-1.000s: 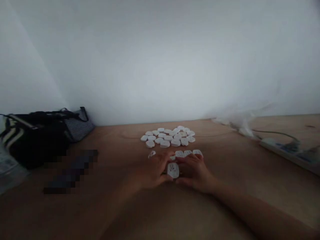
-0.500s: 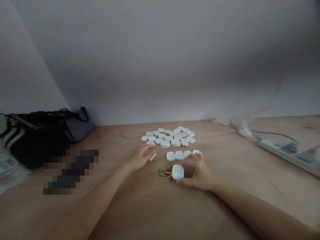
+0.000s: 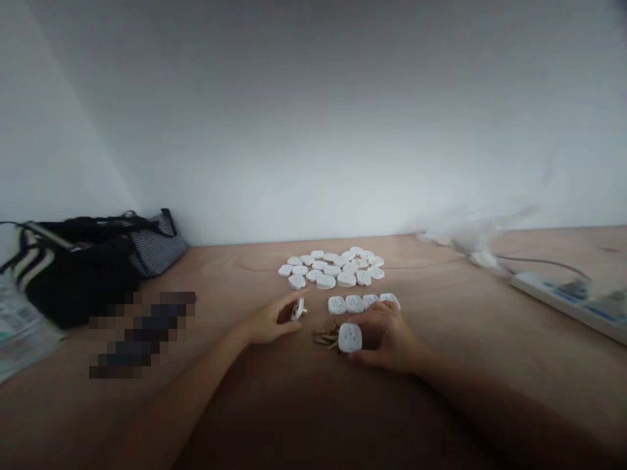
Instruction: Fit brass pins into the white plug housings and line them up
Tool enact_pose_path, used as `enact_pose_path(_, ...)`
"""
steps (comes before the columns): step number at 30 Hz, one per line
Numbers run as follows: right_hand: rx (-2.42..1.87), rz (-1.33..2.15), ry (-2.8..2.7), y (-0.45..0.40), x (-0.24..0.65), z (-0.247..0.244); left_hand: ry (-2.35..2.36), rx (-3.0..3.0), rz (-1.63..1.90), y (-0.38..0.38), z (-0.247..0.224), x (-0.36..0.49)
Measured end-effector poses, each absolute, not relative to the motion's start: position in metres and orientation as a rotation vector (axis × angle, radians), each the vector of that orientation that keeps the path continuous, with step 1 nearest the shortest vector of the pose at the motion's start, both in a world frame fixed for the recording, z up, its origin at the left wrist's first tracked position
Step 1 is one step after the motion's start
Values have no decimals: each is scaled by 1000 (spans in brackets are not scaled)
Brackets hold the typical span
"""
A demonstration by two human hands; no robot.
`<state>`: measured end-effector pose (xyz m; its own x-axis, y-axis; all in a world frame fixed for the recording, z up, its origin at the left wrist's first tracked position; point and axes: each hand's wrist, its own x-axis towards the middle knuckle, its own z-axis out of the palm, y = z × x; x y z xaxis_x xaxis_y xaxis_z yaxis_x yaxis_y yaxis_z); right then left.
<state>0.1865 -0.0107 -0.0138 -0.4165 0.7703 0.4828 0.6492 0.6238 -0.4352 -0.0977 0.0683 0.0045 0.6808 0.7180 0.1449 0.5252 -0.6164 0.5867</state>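
My left hand [image 3: 269, 321] is curled around a white plastic plug piece [image 3: 297, 309], tilted on edge, with a small brass-coloured pin sticking out to the right. My right hand [image 3: 386, 336] grips another white, rounded-square socket piece [image 3: 350, 337] between thumb and fingers, its face with holes turned up towards me. Just left of that piece lies a small pile of brass-coloured metal pins [image 3: 325, 338], partly covered by it. Behind my right hand stands a row of several similar white pieces [image 3: 354, 303], the right ones partly hidden by my fingers.
A cluster of many white plastic pieces [image 3: 326, 281] lies farther back on the wooden table [image 3: 235, 405]. At left are a black bag [image 3: 93, 274] and a pixelated dark object [image 3: 144, 336]. A power strip [image 3: 563, 303] and clear plastic wrap [image 3: 480, 245] lie at right.
My left hand has drawn back slightly towards me and turned, so the plug piece and its pin show more. My right hand stays nearly in place with its piece.
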Motion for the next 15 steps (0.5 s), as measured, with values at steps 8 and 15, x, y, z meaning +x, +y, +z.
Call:
enact_pose_path(8,-1108,192,-2155,-9,187,-19,1091,2919,651,36,21,-77)
enact_pose_path(15,-1084,184,-2165,-8,186,-18,1017,2966,491,21,16,-52)
